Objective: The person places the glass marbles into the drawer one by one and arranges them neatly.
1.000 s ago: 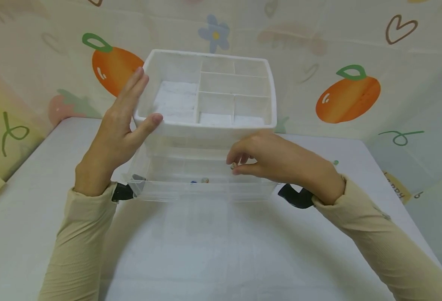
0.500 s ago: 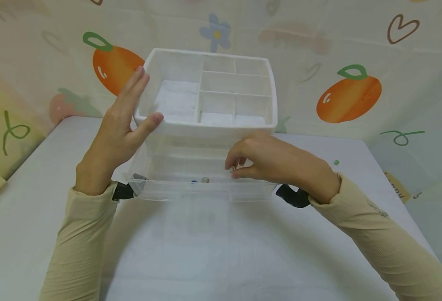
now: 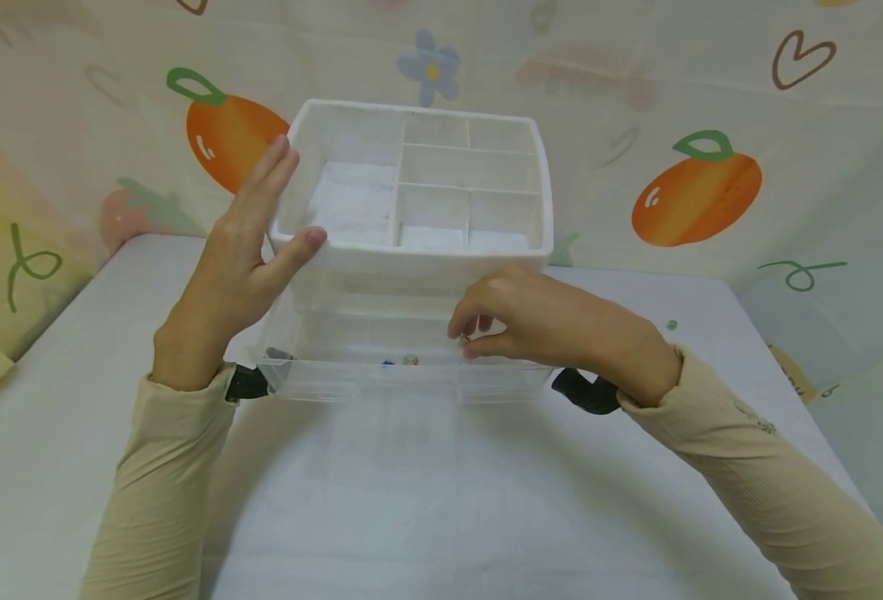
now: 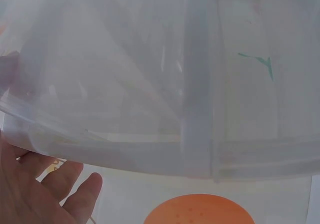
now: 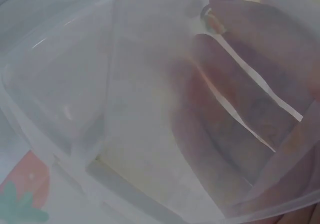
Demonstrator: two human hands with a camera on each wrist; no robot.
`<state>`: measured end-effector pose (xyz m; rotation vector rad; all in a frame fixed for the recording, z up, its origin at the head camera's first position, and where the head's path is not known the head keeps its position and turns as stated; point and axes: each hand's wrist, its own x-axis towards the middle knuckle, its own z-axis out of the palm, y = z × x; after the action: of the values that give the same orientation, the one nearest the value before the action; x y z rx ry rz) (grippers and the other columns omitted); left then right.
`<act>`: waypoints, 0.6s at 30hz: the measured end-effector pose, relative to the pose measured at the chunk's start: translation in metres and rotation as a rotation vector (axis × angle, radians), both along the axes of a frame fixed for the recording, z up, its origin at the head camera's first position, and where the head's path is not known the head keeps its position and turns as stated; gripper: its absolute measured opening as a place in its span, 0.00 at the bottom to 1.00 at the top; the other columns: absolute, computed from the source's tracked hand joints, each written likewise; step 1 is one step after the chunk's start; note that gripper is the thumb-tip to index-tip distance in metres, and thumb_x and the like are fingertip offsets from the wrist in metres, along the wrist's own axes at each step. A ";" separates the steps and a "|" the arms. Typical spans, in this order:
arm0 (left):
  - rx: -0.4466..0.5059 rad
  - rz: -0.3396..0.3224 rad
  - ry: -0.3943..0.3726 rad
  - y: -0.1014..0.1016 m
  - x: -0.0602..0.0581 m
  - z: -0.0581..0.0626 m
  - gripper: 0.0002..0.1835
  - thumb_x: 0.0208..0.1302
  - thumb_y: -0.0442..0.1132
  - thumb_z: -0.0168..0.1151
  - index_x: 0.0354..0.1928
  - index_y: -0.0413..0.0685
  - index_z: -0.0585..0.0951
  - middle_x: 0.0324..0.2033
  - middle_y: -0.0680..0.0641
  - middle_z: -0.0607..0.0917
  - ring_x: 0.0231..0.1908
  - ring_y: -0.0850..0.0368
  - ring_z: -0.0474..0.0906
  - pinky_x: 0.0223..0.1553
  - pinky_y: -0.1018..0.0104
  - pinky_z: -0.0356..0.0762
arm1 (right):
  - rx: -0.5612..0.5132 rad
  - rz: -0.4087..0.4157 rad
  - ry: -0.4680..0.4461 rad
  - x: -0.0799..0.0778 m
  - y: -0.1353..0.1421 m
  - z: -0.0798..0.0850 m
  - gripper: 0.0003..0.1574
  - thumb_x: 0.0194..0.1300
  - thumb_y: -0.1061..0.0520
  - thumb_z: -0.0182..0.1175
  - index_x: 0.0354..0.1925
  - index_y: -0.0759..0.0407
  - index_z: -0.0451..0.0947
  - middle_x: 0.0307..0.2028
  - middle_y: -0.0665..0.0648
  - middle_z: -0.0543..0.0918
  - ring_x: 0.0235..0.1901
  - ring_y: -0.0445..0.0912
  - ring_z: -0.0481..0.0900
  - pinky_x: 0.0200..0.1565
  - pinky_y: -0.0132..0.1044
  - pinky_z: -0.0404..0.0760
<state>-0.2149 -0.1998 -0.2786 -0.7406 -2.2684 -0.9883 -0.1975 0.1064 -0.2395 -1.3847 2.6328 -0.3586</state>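
1. We saw the right hand (image 3: 527,308) at the right part of the clear drawer (image 3: 369,386), thumb and forefinger pinching a small marble (image 3: 464,341); the right wrist view showed that grip through translucent plastic.
2. We saw the left hand (image 3: 234,258) resting against the left side of the white organizer (image 3: 418,257), fingers straight, thumb apart from them at the front rim.
3. In the drawer, near its front wall, we noticed a pale marble (image 3: 409,359) just beside a blue one (image 3: 388,362).
4. We spotted a green piece (image 3: 672,324) on the white table (image 3: 381,508), beyond the right wrist.
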 end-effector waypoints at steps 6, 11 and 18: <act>0.000 -0.004 -0.003 0.000 0.000 -0.001 0.42 0.70 0.61 0.54 0.77 0.46 0.57 0.78 0.49 0.54 0.78 0.53 0.50 0.78 0.53 0.47 | 0.002 -0.021 -0.018 0.002 0.002 0.001 0.11 0.61 0.57 0.70 0.44 0.54 0.87 0.40 0.47 0.88 0.40 0.41 0.83 0.47 0.37 0.82; -0.001 0.001 -0.011 0.000 0.000 -0.001 0.41 0.71 0.59 0.55 0.77 0.47 0.57 0.78 0.51 0.54 0.78 0.55 0.50 0.78 0.54 0.47 | -0.019 -0.027 0.000 0.006 0.005 0.003 0.12 0.62 0.55 0.70 0.45 0.55 0.87 0.40 0.48 0.88 0.41 0.41 0.82 0.47 0.36 0.82; 0.003 0.003 -0.005 0.000 0.000 -0.001 0.41 0.71 0.59 0.55 0.77 0.47 0.57 0.78 0.51 0.54 0.78 0.54 0.50 0.78 0.54 0.47 | -0.070 -0.062 0.027 0.011 0.018 0.009 0.12 0.63 0.55 0.69 0.46 0.53 0.86 0.42 0.47 0.87 0.43 0.41 0.83 0.48 0.38 0.82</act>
<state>-0.2146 -0.2000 -0.2791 -0.7339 -2.2716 -0.9926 -0.1870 0.1242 -0.2305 -1.3398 2.7139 -0.4468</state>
